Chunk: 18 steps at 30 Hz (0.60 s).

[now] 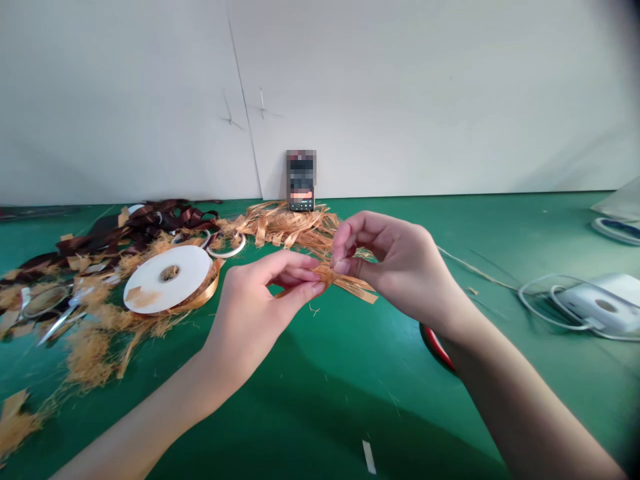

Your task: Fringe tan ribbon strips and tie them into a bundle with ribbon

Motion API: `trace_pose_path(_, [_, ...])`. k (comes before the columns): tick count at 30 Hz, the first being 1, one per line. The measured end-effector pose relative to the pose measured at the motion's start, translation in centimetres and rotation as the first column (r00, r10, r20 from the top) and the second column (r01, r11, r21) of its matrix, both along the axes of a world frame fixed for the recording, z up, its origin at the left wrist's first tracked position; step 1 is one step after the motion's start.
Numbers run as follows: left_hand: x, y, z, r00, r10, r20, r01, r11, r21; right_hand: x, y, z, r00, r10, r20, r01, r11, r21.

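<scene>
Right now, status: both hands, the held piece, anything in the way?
Left hand, right hand: both pinching tan strands, close together. White spool off to the left; red object partly hidden by right forearm. Nothing seen blocking the strands.

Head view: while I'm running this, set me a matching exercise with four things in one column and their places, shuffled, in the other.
Things:
1. phone
2. white spool
3. tan strands
4. white box

Places:
A. pinched by the left hand and right hand
B. at the far right, beside looped cable
C. upright before the white wall
D. at the left, among scraps

Pairs: 1-C, 2-D, 3-A, 4-B.
</scene>
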State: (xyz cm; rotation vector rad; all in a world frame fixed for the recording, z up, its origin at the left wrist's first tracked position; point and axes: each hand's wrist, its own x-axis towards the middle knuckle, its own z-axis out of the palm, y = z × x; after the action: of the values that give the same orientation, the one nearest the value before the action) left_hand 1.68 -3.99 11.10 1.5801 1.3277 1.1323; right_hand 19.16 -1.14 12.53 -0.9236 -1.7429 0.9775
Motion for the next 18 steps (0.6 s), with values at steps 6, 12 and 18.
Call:
trace_pose_path(6, [-0.07, 0.39, -0.17, 0.999, 0.021, -0.027, -0.020, 1.000, 0.022, 0.42, 0.39, 0.15, 0.991, -0.076, -0.106, 0.070, 0.996, -0.061])
trace_pose_path(12, [-0.10, 0.38, -0.38, 0.999, 0.029, 0.041, -0.029, 1.000, 0.007, 0.20, 0.39, -0.54, 0.996, 0.065, -0.064, -0.080, 0.964, -0.254])
trace_pose_path(18, [-0.14, 0.35, -0.29, 0.996, 0.005, 0.087, 0.001, 0.998, -0.068, 0.21, 0.23, -0.27, 0.993, 0.071, -0.099, -0.093, 0.968, -0.232])
